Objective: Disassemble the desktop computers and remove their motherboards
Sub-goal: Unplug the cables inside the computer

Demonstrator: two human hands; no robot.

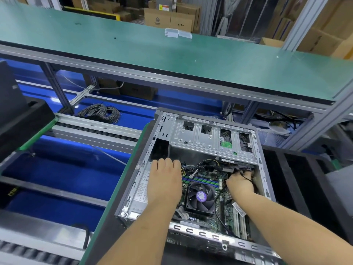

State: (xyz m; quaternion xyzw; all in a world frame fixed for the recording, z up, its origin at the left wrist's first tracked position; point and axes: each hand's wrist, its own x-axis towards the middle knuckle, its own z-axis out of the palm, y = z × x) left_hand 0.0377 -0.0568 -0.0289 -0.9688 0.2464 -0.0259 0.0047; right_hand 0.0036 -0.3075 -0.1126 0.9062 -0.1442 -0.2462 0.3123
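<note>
A computer case lies on its side on a dark mat, with its cover off, so you can see right inside. The motherboard is still in the case, down at the bottom. A black fan with a purple sticker sits on it. A bunch of black wires runs over the top part of the board.

The left hand lies flat on the silver power box at the left side of the case. Its fingers are straight and reach past the far edge of the box. It is not holding anything.

The right hand is deep in the right side of the case. Its fingers are curled around a black wire near the case wall.

A silver drive rack fills the far end of the case. Behind it is a long green bench with two small clear boxes on it. A coil of grey cable lies on a blue floor under the bench. Brown cartons are stacked far back.
</note>
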